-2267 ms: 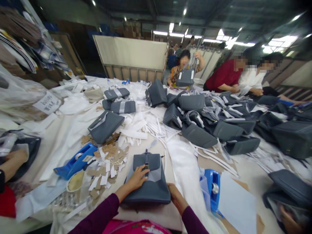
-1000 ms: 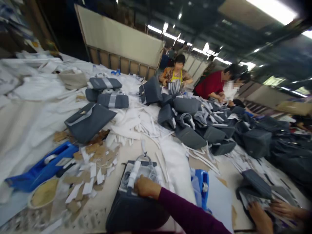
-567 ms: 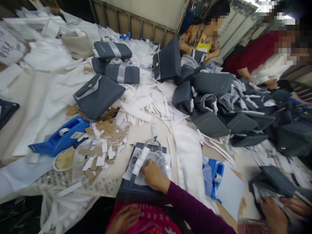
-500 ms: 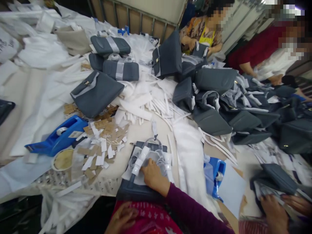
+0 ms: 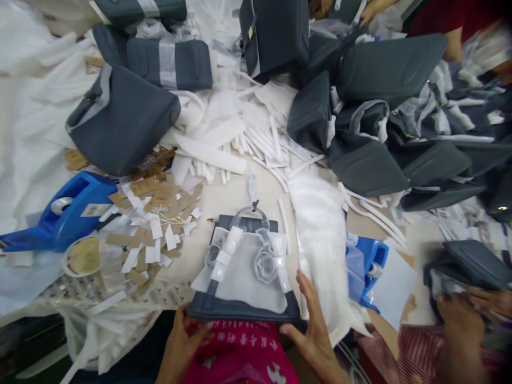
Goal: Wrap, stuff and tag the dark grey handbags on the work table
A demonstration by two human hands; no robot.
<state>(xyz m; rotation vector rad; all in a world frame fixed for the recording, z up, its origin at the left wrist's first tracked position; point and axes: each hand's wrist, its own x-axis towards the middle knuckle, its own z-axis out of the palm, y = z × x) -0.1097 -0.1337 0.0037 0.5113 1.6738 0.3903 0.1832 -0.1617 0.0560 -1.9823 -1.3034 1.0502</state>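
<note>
Since a moment ago: your right hand has left the wrapped straps on top of the bag and dropped to its near right corner; your left hand has come up from your lap to the near left corner; your view has tipped down toward the near edge.
Bag: the grey bag [image 5: 245, 309] lies flat at the near edge of the table [image 5: 224, 197], right in front of you, with its handle end pointing far.
On the bag: a pale sheet covers most of its face, and the wrapped straps [image 5: 267, 258] lie coiled on that sheet.
Left hand: your left hand [image 5: 184, 341] grips the near left corner, fingers curled shut on the bag's edge.
Right hand: your right hand [image 5: 312, 329] clasps the near right corner, thumb under the near edge, fingers laid along the right side.
Left of the bag: a scatter of paper tags [image 5: 154, 224], with a blue tape dispenser [image 5: 60, 216] beyond them at the left.
Right of the bag: white wrapping [image 5: 324, 240] just beside it, then a second blue dispenser [image 5: 370, 266].
Far side: a heap of grey bags [image 5: 384, 138].
Near right: another person's hands [image 5: 460, 320] rest on a bag of their own, well apart from yours.
</note>
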